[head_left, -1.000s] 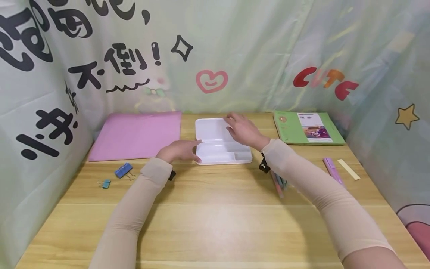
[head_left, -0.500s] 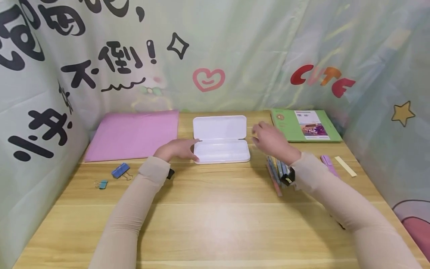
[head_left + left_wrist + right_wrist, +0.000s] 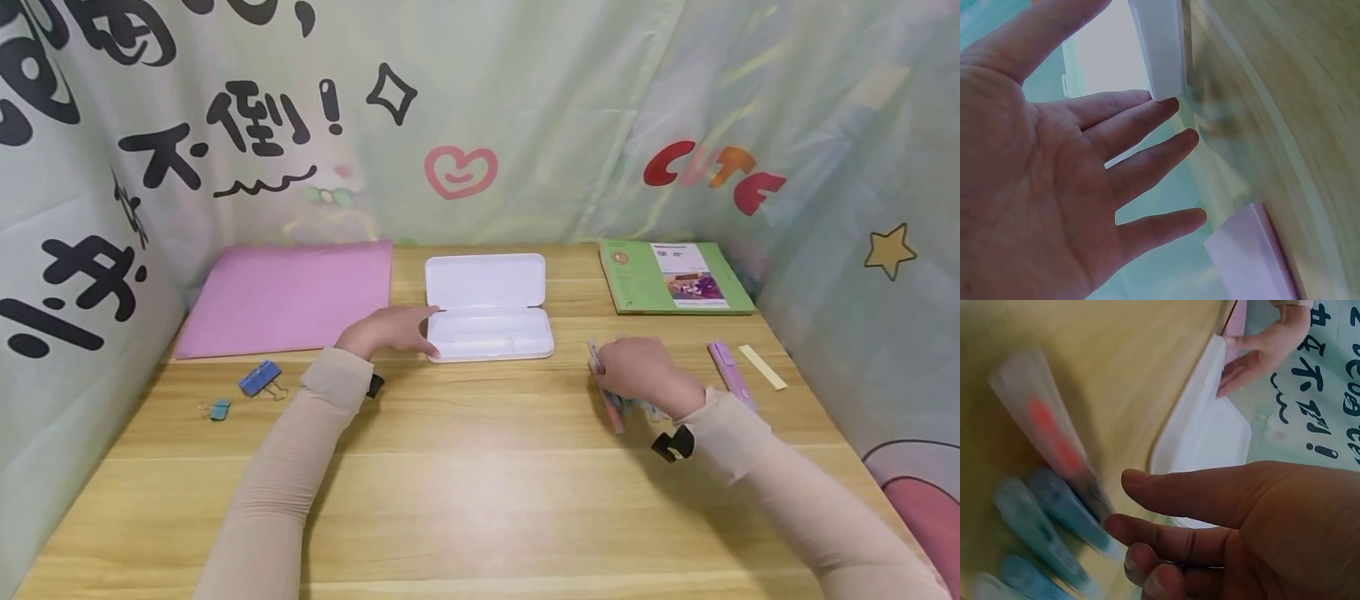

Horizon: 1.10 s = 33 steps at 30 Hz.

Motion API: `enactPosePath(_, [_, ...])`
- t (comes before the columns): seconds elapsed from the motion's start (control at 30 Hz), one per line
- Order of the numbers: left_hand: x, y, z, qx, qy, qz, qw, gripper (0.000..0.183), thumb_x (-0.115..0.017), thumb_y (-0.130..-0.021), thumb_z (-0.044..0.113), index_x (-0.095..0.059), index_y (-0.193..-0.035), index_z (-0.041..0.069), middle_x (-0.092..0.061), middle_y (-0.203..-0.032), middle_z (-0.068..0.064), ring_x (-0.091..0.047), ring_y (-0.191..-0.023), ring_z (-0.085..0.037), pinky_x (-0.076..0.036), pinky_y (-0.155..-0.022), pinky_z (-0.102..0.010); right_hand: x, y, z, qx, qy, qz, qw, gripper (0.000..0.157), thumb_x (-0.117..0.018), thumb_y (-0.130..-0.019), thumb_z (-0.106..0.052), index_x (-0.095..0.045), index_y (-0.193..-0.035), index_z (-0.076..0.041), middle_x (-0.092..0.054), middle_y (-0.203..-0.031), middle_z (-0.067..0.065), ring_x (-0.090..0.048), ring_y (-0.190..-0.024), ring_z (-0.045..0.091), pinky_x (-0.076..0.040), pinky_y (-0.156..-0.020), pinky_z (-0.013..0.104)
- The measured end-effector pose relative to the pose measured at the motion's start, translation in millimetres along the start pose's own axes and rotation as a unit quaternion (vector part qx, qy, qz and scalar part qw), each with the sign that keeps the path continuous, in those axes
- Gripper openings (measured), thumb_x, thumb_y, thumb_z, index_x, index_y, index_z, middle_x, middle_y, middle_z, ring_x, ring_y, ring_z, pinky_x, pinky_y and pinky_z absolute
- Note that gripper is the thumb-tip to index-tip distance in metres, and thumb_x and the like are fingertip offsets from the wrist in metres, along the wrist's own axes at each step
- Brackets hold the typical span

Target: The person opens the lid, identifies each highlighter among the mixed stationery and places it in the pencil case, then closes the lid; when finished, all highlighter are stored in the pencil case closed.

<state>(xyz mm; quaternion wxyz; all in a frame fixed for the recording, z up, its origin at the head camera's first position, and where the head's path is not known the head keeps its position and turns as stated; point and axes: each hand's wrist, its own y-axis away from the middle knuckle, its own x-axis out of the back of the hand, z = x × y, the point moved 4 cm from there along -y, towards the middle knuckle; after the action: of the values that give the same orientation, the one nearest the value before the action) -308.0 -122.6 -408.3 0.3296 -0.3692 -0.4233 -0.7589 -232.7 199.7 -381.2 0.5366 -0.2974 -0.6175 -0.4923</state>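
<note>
A white pencil case [image 3: 486, 281] lies with its lid raised at the back middle of the table. My left hand [image 3: 387, 328] is at its left end; in the left wrist view the fingers [image 3: 1141, 128] are straight, two tips touching the case's corner [image 3: 1163, 69]. To the right, my right hand [image 3: 643, 368] is over a group of pens [image 3: 613, 414], partly hiding them. In the right wrist view the index fingertip meets the end of a clear pen with a red part [image 3: 1057, 434], the thumb standing apart from it. Blue and teal pens [image 3: 1038, 528] lie beside it.
A pink folder-like sheet [image 3: 292, 296] lies back left, with a blue binder clip [image 3: 259, 377] and a smaller teal one [image 3: 220, 410] before it. At right are a green book [image 3: 637, 283], a purple pen-like item [image 3: 727, 371] and a cream strip [image 3: 762, 367].
My right hand has left the pencil case's raised lid and moved right and nearer, down to the pens. The left hand stays at the case's left end.
</note>
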Motion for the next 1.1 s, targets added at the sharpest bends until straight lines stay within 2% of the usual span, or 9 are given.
enactPosePath(0.1, [0.6,-0.4,0.6,-0.001,-0.002,0.003,1.0,0.089,-0.064,-0.068,0.053,-0.019,-0.139,0.025,-0.028,-0.138,-0.002,-0.029,-0.121,-0.027,-0.025,-0.093,-0.049,-6.8,2.7,-1.6,-0.004,-0.005,-0.015,1.0,0.037,-0.058,-0.079,-0.04,-0.054,-0.048,-0.021,-0.048,-0.051,-0.004,-0.045,-0.051,0.015,-0.035,-0.044,0.033])
enactPosePath(0.27, [1.5,-0.6,0.2,-0.006,-0.01,0.006,0.9999,0.088,-0.064,-0.068,0.053,-0.019,-0.139,0.026,-0.028,-0.138,-0.002,-0.029,-0.121,-0.026,-0.026,-0.093,-0.048,-12.9,3.6,-3.7,-0.001,-0.005,-0.013,1.0,0.046,-0.052,-0.082,-0.038,-0.055,-0.039,-0.024,-0.048,-0.047,-0.006,-0.045,-0.05,0.014,-0.035,-0.045,0.034])
enactPosePath(0.33, [1.6,-0.2,0.1,-0.006,-0.009,0.006,0.9999,0.088,-0.064,-0.068,0.053,-0.019,-0.139,0.027,-0.028,-0.139,-0.001,-0.029,-0.122,-0.025,-0.026,-0.093,-0.047,-12.0,3.2,-5.1,-0.002,-0.003,-0.007,1.0,0.046,-0.05,-0.083,-0.037,-0.054,-0.04,-0.023,-0.048,-0.048,-0.005,-0.049,-0.053,0.016,-0.037,-0.046,0.035])
enactPosePath(0.53, [1.9,2.7,1.8,-0.006,0.008,0.005,0.9999,0.087,-0.065,-0.069,0.05,-0.019,-0.139,0.026,-0.027,-0.139,-0.002,-0.028,-0.122,-0.026,-0.025,-0.094,-0.048,2.8,-7.6,-13.7,-0.006,-0.042,0.051,0.998,0.036,-0.048,-0.084,-0.033,-0.049,-0.05,-0.019,-0.046,-0.047,-0.004,-0.046,-0.047,0.015,-0.035,-0.041,0.033])
enactPosePath(0.7, [-0.8,2.7,0.4,-0.006,0.02,0.006,0.9998,0.086,-0.065,-0.07,0.05,-0.018,-0.139,0.029,-0.027,-0.139,-0.001,-0.03,-0.121,-0.026,-0.026,-0.093,-0.048,22.4,-27.4,-27.6,0.006,-0.077,0.083,0.994,0.027,-0.049,-0.083,-0.03,-0.05,-0.058,-0.017,-0.047,-0.046,-0.005,-0.044,-0.045,0.015,-0.032,-0.04,0.031])
enactPosePath(0.9, [-3.0,2.9,-2.1,-0.005,0.022,0.011,0.9997,0.086,-0.064,-0.069,0.052,-0.017,-0.138,0.032,-0.021,-0.141,-0.003,-0.028,-0.121,-0.029,-0.025,-0.093,-0.05,40.0,-62.4,-55.8,0.06,-0.044,0.132,0.988,0.009,-0.054,-0.079,-0.023,-0.057,-0.08,-0.015,-0.051,-0.059,-0.004,-0.044,-0.047,0.015,-0.032,-0.036,0.03])
enactPosePath(1.0, [-2.8,4.3,-2.6,-0.006,0.016,0.013,0.9998,0.086,-0.063,-0.069,0.053,-0.017,-0.138,0.032,-0.016,-0.142,-0.007,-0.026,-0.122,-0.033,-0.023,-0.094,-0.051,42.5,-79.9,-71.4,0.099,-0.023,0.175,0.979,0.013,-0.057,-0.079,-0.021,-0.06,-0.088,-0.013,-0.053,-0.067,-0.002,-0.045,-0.049,0.014,-0.034,-0.036,0.028])
enactPosePath(1.1, [-2.5,5.0,-2.9,-0.011,0.011,0.015,0.9998,0.085,-0.062,-0.07,0.053,-0.017,-0.139,0.03,-0.014,-0.142,-0.011,-0.025,-0.122,-0.035,-0.022,-0.095,-0.051,38.6,-95.7,-82.1,0.126,-0.002,0.2,0.972,0.012,-0.057,-0.082,-0.021,-0.062,-0.09,-0.013,-0.052,-0.071,-0.001,-0.046,-0.052,0.013,-0.035,-0.038,0.028])
